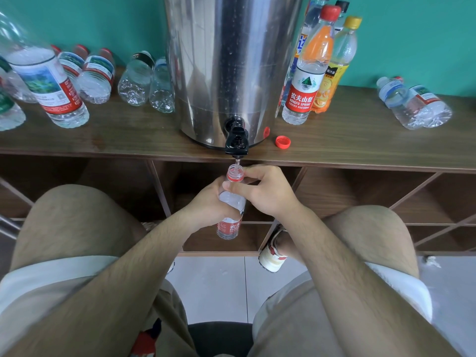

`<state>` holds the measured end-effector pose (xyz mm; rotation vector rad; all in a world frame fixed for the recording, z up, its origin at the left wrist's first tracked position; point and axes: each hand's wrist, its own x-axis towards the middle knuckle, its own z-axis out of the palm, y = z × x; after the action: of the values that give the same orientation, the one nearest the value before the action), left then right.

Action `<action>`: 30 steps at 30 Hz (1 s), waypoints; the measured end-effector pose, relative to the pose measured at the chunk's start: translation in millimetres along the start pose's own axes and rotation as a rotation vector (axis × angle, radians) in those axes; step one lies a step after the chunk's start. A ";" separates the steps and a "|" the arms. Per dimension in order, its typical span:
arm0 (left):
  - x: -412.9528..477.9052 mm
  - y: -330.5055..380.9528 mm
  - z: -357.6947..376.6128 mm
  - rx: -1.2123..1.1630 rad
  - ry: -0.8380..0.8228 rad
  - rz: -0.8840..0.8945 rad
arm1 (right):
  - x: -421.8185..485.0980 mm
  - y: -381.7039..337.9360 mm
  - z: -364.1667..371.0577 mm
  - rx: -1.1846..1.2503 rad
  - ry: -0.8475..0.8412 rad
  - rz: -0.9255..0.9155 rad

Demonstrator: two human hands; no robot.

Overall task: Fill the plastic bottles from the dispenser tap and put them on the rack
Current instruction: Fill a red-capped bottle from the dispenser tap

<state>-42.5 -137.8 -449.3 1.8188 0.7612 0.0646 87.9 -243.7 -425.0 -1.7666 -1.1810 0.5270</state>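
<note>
A clear plastic bottle (231, 202) with a red label and an open neck stands upright just under the black tap (236, 141) of the steel dispenser (231, 65). Water runs from the tap into its mouth. My left hand (206, 204) grips the bottle's body from the left. My right hand (265, 191) holds its shoulder and neck from the right, thumb across the front. A loose red cap (282, 141) lies on the wooden top to the right of the tap.
Several empty bottles (134, 78) lie on the wooden rack top (103, 135) at the left, two more bottles (414, 104) at the right. Capped upright bottles (306, 81) stand beside the dispenser. Open cubby shelves (347, 197) sit below; my knees flank the bottle.
</note>
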 end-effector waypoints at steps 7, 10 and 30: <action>-0.8 1.6 -0.1 0.010 0.001 -0.013 | 0.0 0.0 -0.3 0.013 -0.003 0.002; -1.7 2.7 0.3 0.011 -0.001 -0.010 | 0.3 0.6 -0.2 0.018 -0.005 0.003; -6.2 6.4 0.3 -0.003 0.016 -0.017 | 1.6 2.7 0.7 0.044 -0.004 0.005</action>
<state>-44.4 -142.5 -441.9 1.8107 0.7874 0.0693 89.3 -242.3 -427.4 -1.7321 -1.1594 0.5551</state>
